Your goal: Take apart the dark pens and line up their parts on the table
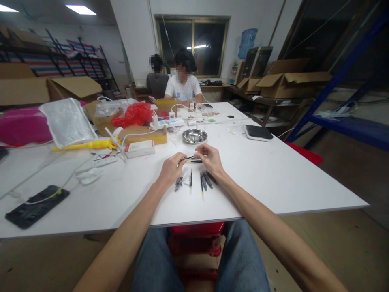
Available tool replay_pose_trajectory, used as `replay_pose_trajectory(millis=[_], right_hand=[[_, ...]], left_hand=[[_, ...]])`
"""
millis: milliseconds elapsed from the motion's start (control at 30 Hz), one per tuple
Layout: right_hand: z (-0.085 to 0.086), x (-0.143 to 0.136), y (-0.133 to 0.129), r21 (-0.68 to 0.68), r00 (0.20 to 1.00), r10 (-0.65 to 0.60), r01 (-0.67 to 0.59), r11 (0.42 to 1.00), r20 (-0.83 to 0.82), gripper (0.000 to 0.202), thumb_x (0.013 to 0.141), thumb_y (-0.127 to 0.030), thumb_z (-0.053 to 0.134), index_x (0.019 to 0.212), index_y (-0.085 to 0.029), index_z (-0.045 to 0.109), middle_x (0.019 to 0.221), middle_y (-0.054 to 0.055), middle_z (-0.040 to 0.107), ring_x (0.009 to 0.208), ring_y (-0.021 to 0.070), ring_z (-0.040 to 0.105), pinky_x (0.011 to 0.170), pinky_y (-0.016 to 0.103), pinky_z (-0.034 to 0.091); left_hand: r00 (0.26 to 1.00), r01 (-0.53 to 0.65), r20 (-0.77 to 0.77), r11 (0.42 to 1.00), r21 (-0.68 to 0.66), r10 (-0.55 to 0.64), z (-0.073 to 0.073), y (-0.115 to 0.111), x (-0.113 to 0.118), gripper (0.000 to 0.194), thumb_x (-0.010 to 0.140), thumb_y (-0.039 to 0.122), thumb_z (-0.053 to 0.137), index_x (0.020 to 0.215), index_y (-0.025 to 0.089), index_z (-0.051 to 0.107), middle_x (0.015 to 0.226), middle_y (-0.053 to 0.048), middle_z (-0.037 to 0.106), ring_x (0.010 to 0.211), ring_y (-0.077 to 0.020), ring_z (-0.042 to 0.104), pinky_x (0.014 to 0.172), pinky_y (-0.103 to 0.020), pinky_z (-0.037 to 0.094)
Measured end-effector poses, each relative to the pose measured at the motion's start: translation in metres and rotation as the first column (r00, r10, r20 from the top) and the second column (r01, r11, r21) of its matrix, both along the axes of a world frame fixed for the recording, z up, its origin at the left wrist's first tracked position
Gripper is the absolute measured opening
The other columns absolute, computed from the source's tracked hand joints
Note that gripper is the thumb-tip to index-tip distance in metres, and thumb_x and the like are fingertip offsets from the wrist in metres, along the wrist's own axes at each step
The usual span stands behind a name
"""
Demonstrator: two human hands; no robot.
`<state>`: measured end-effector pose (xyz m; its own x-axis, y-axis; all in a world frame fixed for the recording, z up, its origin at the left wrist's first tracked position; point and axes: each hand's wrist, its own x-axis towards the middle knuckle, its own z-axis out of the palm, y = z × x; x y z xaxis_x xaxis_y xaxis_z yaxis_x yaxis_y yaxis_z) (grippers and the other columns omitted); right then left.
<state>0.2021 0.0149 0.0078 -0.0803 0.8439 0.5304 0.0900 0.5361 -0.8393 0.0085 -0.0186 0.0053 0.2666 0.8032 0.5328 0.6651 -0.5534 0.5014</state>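
Item, held: one thin black pen-like rod (192, 159), lying roughly level, just in front of the round shiny metal bowl (194, 136) on the white table (273, 170).

Your left hand (172, 166), left of the bowl and nearer you: fingers curled close, tips pinched on the rod's left end.

Loose stock: several more thin dark rods (196, 180), some yellow-tipped, fanned on the table nearer you than the bowl, just under both hands.

Your right hand (211, 159), in front of the bowl: fingers bent in, nearly closed, gripping the rod's right end.

Beyond the bowl: two seated people (183, 83).
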Motion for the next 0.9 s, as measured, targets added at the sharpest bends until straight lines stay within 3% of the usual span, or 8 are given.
replay_pose_trajectory(millis=[233,333,433,500,567,667,767,900], right_hand=[[0.001,-0.008,-0.010,-0.118,0.994,0.097,-0.090,0.989,0.048,0.038,0.076,-0.050,0.073,0.094,-0.020,0.059,0.059,-0.003,0.060,0.052,0.0166,0.060,0.056,0.028,0.047],[0.008,-0.008,-0.017,-0.126,0.978,0.037,-0.012,0.992,0.205,0.040,0.080,-0.052,0.070,0.100,-0.020,0.057,0.054,-0.006,0.056,0.047,0.0142,0.054,0.051,0.024,0.040],[0.022,-0.007,-0.028,0.008,0.883,-0.064,0.067,0.998,0.466,0.026,0.085,-0.043,0.068,0.091,-0.018,0.063,0.054,-0.005,0.053,0.050,0.0115,0.048,0.053,0.023,0.032],[0.030,-0.007,-0.035,0.012,0.773,0.071,-0.101,0.995,0.631,0.018,0.085,-0.034,0.070,0.082,-0.017,0.067,0.059,-0.003,0.057,0.054,0.0101,0.047,0.056,0.023,0.031],[0.035,-0.009,-0.041,-0.104,0.625,0.266,-0.284,0.953,0.734,0.013,0.082,-0.028,0.073,0.079,-0.016,0.071,0.062,-0.002,0.060,0.055,0.0093,0.048,0.056,0.023,0.031],[0.035,-0.013,-0.047,-0.232,0.482,0.367,-0.318,0.919,0.795,0.009,0.079,-0.025,0.076,0.078,-0.017,0.074,0.065,-0.001,0.064,0.056,0.0091,0.049,0.056,0.023,0.031],[0.030,-0.019,-0.050,-0.220,0.455,0.328,-0.273,0.936,0.828,0.010,0.076,-0.026,0.078,0.079,-0.017,0.075,0.067,-0.001,0.066,0.057,0.0093,0.050,0.057,0.023,0.030],[0.023,-0.023,-0.051,-0.199,0.478,0.317,-0.281,0.939,0.819,0.004,0.076,-0.020,0.073,0.080,-0.018,0.074,0.069,-0.001,0.066,0.058,0.0092,0.050,0.059,0.023,0.031]], left_hand=[[0.982,-0.011,-0.188,1.000,0.000,0.011,0.001,-0.007,0.004,0.022,0.099,0.035,0.043,0.101,0.024,0.063,0.096,-0.001,0.071,0.088,-0.0165,0.064,0.076,-0.026,0.043],[0.975,-0.099,-0.199,0.995,0.019,0.101,0.003,-0.007,0.002,0.027,0.101,0.034,0.038,0.097,0.024,0.063,0.094,-0.001,0.071,0.086,-0.0168,0.064,0.073,-0.026,0.041],[0.958,-0.202,-0.204,0.979,0.026,0.203,0.004,-0.005,-0.001,0.025,0.100,0.032,0.039,0.096,0.024,0.062,0.094,-0.002,0.071,0.085,-0.0181,0.064,0.069,-0.028,0.039],[0.942,-0.246,-0.228,0.969,0.019,0.244,0.003,-0.005,-0.003,0.024,0.100,0.031,0.040,0.094,0.024,0.062,0.093,-0.002,0.072,0.083,-0.0190,0.065,0.067,-0.028,0.037],[0.934,-0.266,-0.244,0.964,0.009,0.261,0.003,-0.004,-0.004,0.023,0.100,0.031,0.041,0.093,0.024,0.062,0.092,-0.002,0.072,0.083,-0.0191,0.065,0.066,-0.029,0.036],[0.933,-0.269,-0.251,0.963,-0.003,0.260,0.002,-0.005,-0.003,0.023,0.100,0.032,0.040,0.094,0.025,0.061,0.093,-0.001,0.072,0.083,-0.0183,0.065,0.065,-0.028,0.035],[0.928,-0.280,-0.258,0.960,-0.011,0.268,0.002,-0.005,-0.002,0.023,0.100,0.032,0.041,0.094,0.025,0.062,0.093,-0.002,0.072,0.083,-0.0185,0.065,0.066,-0.028,0.035],[0.933,-0.263,-0.264,0.964,-0.030,0.246,0.002,-0.005,-0.002,0.023,0.100,0.033,0.042,0.095,0.025,0.063,0.094,-0.002,0.072,0.085,-0.0185,0.065,0.068,-0.028,0.037]])
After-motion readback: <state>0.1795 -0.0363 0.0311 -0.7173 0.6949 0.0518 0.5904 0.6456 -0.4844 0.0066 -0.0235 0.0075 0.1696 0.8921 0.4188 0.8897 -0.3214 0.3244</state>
